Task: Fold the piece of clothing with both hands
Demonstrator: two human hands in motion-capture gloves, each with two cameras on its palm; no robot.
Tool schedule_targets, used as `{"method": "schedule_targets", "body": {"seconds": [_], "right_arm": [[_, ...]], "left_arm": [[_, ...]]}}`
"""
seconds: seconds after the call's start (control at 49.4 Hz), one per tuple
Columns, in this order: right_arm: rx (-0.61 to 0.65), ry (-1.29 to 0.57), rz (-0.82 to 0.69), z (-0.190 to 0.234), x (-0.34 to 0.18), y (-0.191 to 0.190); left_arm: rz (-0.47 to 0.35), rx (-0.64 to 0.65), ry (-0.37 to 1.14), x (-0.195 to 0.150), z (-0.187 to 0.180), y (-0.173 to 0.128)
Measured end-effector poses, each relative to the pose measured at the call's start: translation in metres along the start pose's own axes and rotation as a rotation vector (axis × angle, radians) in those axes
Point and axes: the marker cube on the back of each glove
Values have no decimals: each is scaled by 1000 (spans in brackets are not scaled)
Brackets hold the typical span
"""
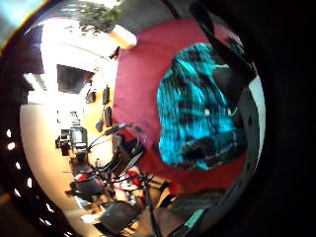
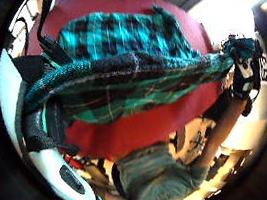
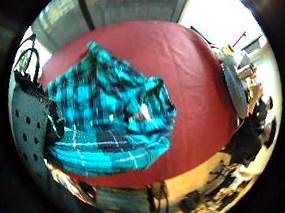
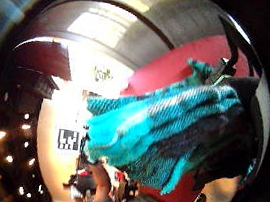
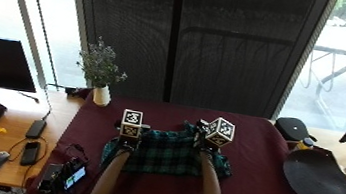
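Both hands, left hand (image 5: 128, 140) and right hand (image 5: 209, 147), apparently pinched the teal-and-black plaid cloth shirt (image 5: 165, 157) (edges level folds best) above the maroon-covered table (image 5: 255, 188).

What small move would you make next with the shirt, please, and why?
Probably carry the lifted edge forward and lay it down. Both hands, left and right, pinch the shirt edge, raised above the rest lying on the red cloth.
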Motion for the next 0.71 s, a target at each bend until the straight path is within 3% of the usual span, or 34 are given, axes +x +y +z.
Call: {"method": "schedule_targets", "body": {"seconds": [0.101, 0.263, 0.405, 0.506, 0.567, 0.648, 0.709], "right_arm": [[196, 109, -5, 32, -1, -50], [414, 242, -85, 29, -36, -81], [354, 193, -40, 73, -38, -106], [261, 168, -11, 87, -25, -109], [338, 228, 22, 74, -5, -113], [469, 250, -8, 42, -1, -108], [478, 211, -81, 31, -6, -93]], "left_arm": [[-85, 93, 46, -2, 4, -26], [-123, 169, 37, -4, 28, -68], [-125, -59, 39, 2, 68, -80], [-103, 64, 64, 6, 72, -93], [-114, 202, 31, 1, 66, -99], [-98, 125, 30, 3, 69, -76], [-65, 114, 46, 6, 69, -64]]}}
